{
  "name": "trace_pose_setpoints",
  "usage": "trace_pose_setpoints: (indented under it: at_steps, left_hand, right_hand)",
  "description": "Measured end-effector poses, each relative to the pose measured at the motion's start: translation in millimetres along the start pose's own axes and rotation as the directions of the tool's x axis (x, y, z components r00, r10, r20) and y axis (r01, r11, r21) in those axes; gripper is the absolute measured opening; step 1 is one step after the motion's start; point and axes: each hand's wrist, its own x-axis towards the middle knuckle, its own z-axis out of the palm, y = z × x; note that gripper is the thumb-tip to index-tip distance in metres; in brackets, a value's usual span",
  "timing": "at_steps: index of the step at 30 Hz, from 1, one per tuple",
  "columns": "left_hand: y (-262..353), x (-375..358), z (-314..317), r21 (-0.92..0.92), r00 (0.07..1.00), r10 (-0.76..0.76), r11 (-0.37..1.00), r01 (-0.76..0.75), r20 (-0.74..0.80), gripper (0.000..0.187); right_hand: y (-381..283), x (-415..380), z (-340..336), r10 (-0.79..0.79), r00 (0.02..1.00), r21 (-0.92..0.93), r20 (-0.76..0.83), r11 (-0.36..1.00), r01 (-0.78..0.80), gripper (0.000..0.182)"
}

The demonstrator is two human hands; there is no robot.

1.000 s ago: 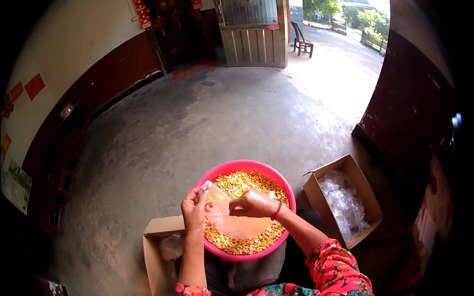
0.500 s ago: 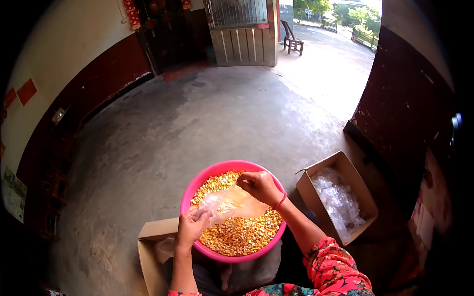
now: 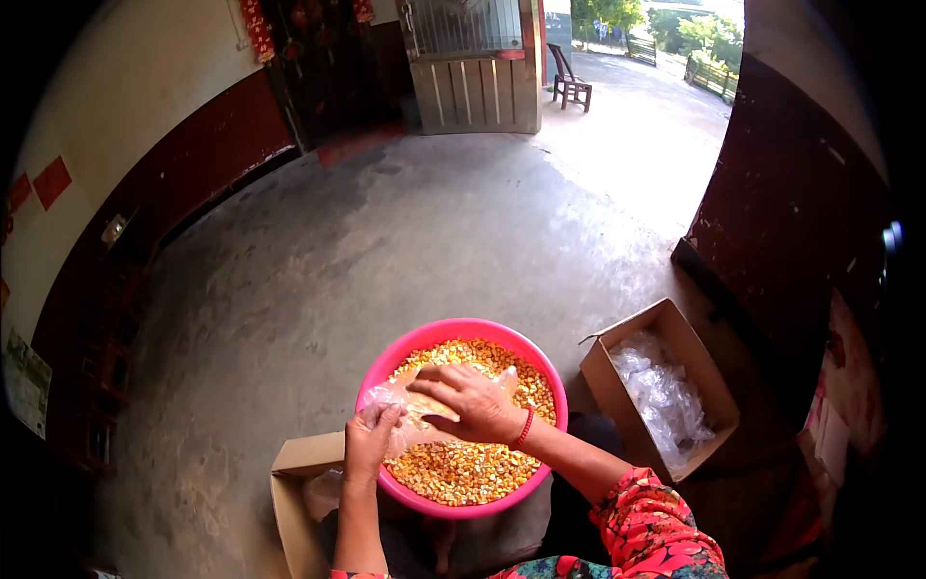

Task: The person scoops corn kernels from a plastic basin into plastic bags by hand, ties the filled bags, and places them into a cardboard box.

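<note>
A pink basin (image 3: 548, 362) full of yellow corn kernels (image 3: 473, 475) stands in front of my body. Over the kernels, a clear plastic bag (image 3: 403, 434) lies stretched out. My left hand (image 3: 367, 442) pinches the bag's edge between thumb and fingers at the basin's left rim. Above the bag's middle is my right hand (image 3: 468, 403), fingers reaching left and thumb held apart; a red bracelet circles that wrist. Part of the bag is hidden beneath the right hand, and its far end shows beyond the knuckles.
To the right, a cardboard box (image 3: 596, 374) holds crumpled clear plastic bags (image 3: 661, 396). Another cardboard box (image 3: 294, 516) stands by my left forearm, with some plastic inside. A metal door (image 3: 475, 92) and a wooden chair (image 3: 571, 89) are at the far side.
My right hand has let go of the bag's far edge and moved left and down over it, its fingers opening. My left hand keeps its pinch on the bag.
</note>
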Motion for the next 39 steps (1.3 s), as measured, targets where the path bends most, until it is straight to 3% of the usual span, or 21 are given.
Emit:
trace_pose_setpoints:
  at_steps: [1, 3, 6, 7, 8, 9, 11, 13, 16, 17, 19, 21, 23, 24, 26, 29, 30, 31, 33, 35, 39]
  left_hand:
    - [1, 2, 0, -0.143, 0.998, -0.068, 0.988, 0.065, -0.01, 0.013]
    - [-2, 4, -4, -0.221, 0.995, -0.096, 0.971, 0.087, -0.03, 0.01]
    - [1, 3, -14, -0.513, 0.97, -0.218, 0.848, 0.133, -0.109, 0.008]
    - [3, 1, -25, -0.566, 0.973, -0.226, 0.808, 0.162, -0.045, 0.006]
    - [1, 4, -26, -0.602, 0.975, -0.198, 0.792, 0.099, -0.101, 0.007]
    - [-2, 5, -27, -0.632, 0.972, -0.176, 0.774, 0.039, -0.155, 0.008]
    - [-3, 7, -32, -0.727, 0.969, -0.214, 0.684, 0.061, -0.12, 0.015]
    - [-10, 9, -42, -0.795, 0.989, -0.123, 0.591, 0.136, 0.077, 0.018]
    - [-3, 9, -37, -0.747, 0.962, -0.26, 0.621, 0.236, 0.087, 0.02]
    - [1, 8, -35, -0.731, 0.948, -0.306, 0.627, 0.271, 0.089, 0.021]
    - [8, 3, -25, -0.639, 0.94, -0.327, 0.703, 0.312, 0.099, 0.027]
    - [7, -2, -15, -0.28, 0.989, -0.097, 0.952, 0.126, 0.115, 0.027]
    - [-6, -1, -7, -0.099, 0.994, -0.031, 0.994, 0.041, 0.104, 0.02]
    - [-7, -1, -8, -0.099, 0.994, -0.031, 0.994, 0.042, 0.106, 0.02]
    - [-4, 1, -16, -0.342, 0.97, -0.24, 0.916, 0.209, -0.05, 0.016]
    - [8, 9, -35, -0.709, 0.945, -0.313, 0.687, 0.157, -0.095, 0.02]
    - [8, 10, -42, -0.733, 0.942, -0.31, 0.67, 0.119, -0.131, 0.021]
    - [-2, 12, -57, -0.719, 0.947, -0.295, 0.684, 0.119, -0.125, 0.022]
    - [0, 7, -62, -0.683, 0.956, -0.28, 0.716, 0.147, -0.088, 0.022]
    - [-11, 14, -61, -0.725, 0.961, -0.262, 0.679, 0.116, -0.092, 0.024]
    - [-10, 9, -49, -0.764, 0.966, -0.256, 0.629, 0.14, -0.033, 0.029]
  right_hand:
    - [-6, -2, 8, -0.008, 0.997, 0.072, 0.078, 0.997, 0.002, 0.047]
    - [-7, -8, 23, 0.005, 0.976, -0.108, 0.218, 0.994, 0.02, 0.047]
    - [2, -19, 39, 0.107, 0.965, -0.167, 0.239, 0.984, -0.067, 0.042]
    - [9, -23, 43, 0.204, 0.914, -0.257, 0.351, 0.959, -0.115, 0.04]
    - [17, -28, 47, 0.305, 0.841, -0.351, 0.446, 0.925, -0.149, 0.037]
    - [25, -34, 48, 0.311, 0.835, -0.386, 0.454, 0.913, -0.13, 0.035]
    - [33, -42, 43, 0.308, 0.853, -0.334, 0.422, 0.927, -0.169, 0.018]
    - [39, -37, 29, 0.274, 0.912, -0.296, 0.304, 0.937, -0.183, 0.026]
    - [48, -17, 2, 0.395, 0.91, 0.216, 0.125, 0.884, -0.414, 0.034]
    - [55, -14, -2, 0.364, 0.931, 0.275, -0.012, 0.897, -0.347, 0.042]
    - [60, -17, -16, 0.481, 0.873, 0.241, -0.086, 0.86, -0.45, 0.045]
    - [70, -21, -17, 0.521, 0.84, 0.216, -0.148, 0.846, -0.487, 0.042]
    - [77, -21, -13, 0.441, 0.838, 0.223, -0.322, 0.895, -0.386, 0.035]
    - [82, -23, -9, 0.442, 0.837, 0.222, -0.322, 0.895, -0.387, 0.035]
    - [96, -29, 0, 0.533, 0.769, 0.369, -0.353, 0.835, -0.409, 0.026]
    - [115, -41, 21, 0.583, 0.784, 0.494, -0.213, 0.757, -0.428, 0.023]
    - [113, -41, 26, 0.542, 0.818, 0.421, -0.192, 0.799, -0.43, 0.02]
    - [111, -44, 28, 0.566, 0.824, 0.259, -0.029, 0.801, -0.54, 0.023]
    - [107, -49, 49, 0.398, 0.917, -0.011, -0.017, 0.917, -0.398, 0.03]
    - [103, -51, 63, 0.329, 0.938, -0.136, 0.107, 0.94, -0.314, 0.043]
    - [109, -62, 89, 0.284, 0.954, -0.267, 0.095, 0.931, -0.25, 0.044]
